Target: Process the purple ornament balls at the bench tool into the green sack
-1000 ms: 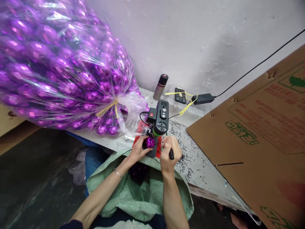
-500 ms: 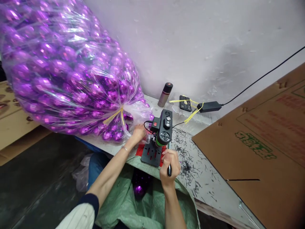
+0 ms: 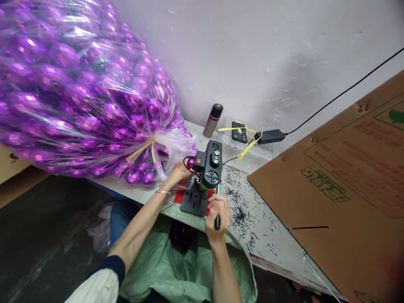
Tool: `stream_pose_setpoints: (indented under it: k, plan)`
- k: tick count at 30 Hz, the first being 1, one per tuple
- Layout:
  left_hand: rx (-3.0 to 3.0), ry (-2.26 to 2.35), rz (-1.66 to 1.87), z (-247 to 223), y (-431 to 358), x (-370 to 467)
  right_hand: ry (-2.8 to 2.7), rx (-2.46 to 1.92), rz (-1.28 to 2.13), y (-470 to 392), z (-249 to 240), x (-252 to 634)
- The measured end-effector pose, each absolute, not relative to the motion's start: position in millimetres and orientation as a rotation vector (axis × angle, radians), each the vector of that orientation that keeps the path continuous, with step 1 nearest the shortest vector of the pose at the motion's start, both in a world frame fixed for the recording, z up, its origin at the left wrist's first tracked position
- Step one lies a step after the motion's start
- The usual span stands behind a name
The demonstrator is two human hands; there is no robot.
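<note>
My left hand [image 3: 180, 171] is closed at the left side of a small black bench machine [image 3: 212, 164], with a shiny purple ball [image 3: 190, 163] at its fingertips. The machine's body and cable partly hide those fingers. Just left of this hand lies the gathered neck of a clear plastic bag [image 3: 170, 145] full of faceted purple balls, tied with a yellow strip. My right hand [image 3: 218, 213] wraps round a black-handled lever [image 3: 217, 222] at the machine's right side. Below, a green woven sack [image 3: 186, 271] hangs open at the table edge, with dark purple balls inside.
Black clippings [image 3: 240, 214] litter the white table [image 3: 268, 240]. A spray can [image 3: 213, 120], a black keypad-like panel [image 3: 239, 132] and a power adapter [image 3: 270, 136] with yellow ties stand toward the wall. A large cardboard box [image 3: 341, 185] fills the right side.
The whole view has shifted slightly. A purple ball now shows at my left fingertips, where none was visible before. My right hand stays on the lever handle.
</note>
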State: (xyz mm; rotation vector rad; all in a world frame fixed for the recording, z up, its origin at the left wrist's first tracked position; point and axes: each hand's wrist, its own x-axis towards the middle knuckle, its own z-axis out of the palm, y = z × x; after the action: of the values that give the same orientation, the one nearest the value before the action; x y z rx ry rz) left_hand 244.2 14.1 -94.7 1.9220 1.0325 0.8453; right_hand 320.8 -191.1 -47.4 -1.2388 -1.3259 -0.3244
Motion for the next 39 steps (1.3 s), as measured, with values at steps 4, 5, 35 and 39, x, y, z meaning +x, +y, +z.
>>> stream_pose_setpoints:
  k: [4,5,35,39]
  plan:
    - [1.835,1.233,0.783,-102.5,-10.2,181.5,-1.300,-1.252,-0.320,-191.0,-43.2,320.7]
    - [1.786,1.234,0.786,-103.7,-17.6,166.6,-1.293,-1.251,-0.320,-190.7,-42.7,320.3]
    - [2.037,0.943,1.008,-152.7,-107.3,212.2,-1.323,-1.293,-0.300,-194.5,-33.0,320.6]
    - [2.055,0.938,1.058,-157.2,-107.5,221.3,-1.322,-1.301,-0.301,-194.7,-30.9,320.6]
